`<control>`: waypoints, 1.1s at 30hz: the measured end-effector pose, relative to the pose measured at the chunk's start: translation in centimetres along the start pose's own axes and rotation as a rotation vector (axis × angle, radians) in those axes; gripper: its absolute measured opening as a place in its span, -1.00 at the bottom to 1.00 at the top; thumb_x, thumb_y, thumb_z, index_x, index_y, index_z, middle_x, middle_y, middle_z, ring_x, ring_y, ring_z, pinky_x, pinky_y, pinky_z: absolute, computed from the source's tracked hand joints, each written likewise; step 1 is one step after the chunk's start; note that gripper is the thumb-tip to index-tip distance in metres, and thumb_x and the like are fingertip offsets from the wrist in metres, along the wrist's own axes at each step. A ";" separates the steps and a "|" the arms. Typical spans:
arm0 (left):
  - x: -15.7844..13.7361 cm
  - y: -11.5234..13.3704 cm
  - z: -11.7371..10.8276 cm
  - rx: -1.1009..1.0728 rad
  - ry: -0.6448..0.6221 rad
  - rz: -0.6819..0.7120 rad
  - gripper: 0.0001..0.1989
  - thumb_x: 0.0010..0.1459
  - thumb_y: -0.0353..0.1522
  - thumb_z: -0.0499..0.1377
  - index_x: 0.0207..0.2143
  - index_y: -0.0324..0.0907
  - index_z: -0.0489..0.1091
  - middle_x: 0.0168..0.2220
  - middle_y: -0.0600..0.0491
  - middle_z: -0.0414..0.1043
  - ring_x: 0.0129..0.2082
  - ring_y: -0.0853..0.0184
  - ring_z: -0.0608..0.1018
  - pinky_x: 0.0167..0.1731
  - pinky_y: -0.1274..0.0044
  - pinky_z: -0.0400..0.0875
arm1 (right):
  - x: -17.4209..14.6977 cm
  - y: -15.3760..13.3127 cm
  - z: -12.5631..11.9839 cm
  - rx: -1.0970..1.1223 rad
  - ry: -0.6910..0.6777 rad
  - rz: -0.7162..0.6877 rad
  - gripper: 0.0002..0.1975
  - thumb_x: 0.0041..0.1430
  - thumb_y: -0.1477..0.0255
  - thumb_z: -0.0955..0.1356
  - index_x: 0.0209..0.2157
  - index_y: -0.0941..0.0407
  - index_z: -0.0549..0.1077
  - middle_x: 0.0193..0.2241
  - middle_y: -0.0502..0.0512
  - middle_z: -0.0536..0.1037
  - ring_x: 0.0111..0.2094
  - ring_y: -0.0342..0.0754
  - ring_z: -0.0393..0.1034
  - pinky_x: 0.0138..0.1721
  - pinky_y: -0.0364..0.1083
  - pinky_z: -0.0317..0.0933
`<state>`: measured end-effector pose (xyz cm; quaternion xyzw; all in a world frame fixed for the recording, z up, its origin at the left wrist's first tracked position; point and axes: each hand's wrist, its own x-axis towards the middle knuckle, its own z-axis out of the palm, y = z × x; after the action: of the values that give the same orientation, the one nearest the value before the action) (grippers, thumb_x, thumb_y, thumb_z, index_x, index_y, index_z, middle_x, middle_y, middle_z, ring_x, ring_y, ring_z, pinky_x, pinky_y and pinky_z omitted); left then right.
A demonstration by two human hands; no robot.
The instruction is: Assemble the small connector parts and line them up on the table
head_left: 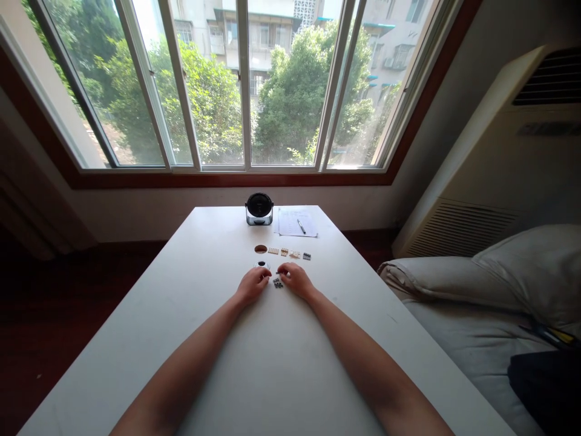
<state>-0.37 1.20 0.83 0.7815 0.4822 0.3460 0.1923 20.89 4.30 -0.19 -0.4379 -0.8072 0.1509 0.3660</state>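
my left hand curls beside a small white round object; i can't tell whether it grips anything. my right hand has its fingertips bent inward, perhaps on a tiny dark piece, too small to be sure. the cluster of dark pieces lies between them on the white table, midway between its side edges. a careless sideways brush could scatter the cluster.
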 end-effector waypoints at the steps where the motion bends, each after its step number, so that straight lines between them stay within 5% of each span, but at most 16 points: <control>1: 0.0 0.1 -0.1 -0.007 0.006 -0.005 -0.82 0.19 -0.39 0.09 -0.22 -0.09 0.48 -0.25 0.03 0.50 -0.23 0.28 0.50 -0.21 0.47 0.38 | 0.1 -0.1 0.1 0.031 0.010 0.008 -0.83 0.07 0.58 0.35 -0.31 0.08 0.53 -0.37 0.02 0.54 -0.30 -0.07 0.38 -0.20 -0.09 0.25; 16: -0.1 -0.1 -0.2 -0.117 0.139 0.026 -0.91 0.18 -0.37 0.14 -0.25 -0.11 0.42 -0.32 0.08 0.49 -0.35 0.37 0.49 -0.28 0.51 0.40 | 0.0 -1.6 1.6 0.440 0.028 0.127 -0.86 0.12 0.34 0.39 -0.33 0.11 0.51 -0.49 -0.02 0.52 -0.48 -0.14 0.35 -0.42 -0.15 0.23; 33: -0.1 -0.1 -0.1 -0.145 0.111 -0.031 -0.86 0.21 -0.29 0.13 -0.31 -0.15 0.43 -0.33 0.06 0.52 -0.37 0.35 0.48 -0.32 0.52 0.36 | 0.0 -1.8 1.9 0.614 -0.013 0.142 -0.74 0.13 0.21 0.41 -0.24 0.09 0.51 -0.37 0.06 0.59 -0.34 -0.06 0.49 -0.25 -0.05 0.39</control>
<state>-0.55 1.20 0.85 0.7377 0.4776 0.4199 0.2269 18.48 3.44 -0.48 -0.3612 -0.6935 0.4154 0.4647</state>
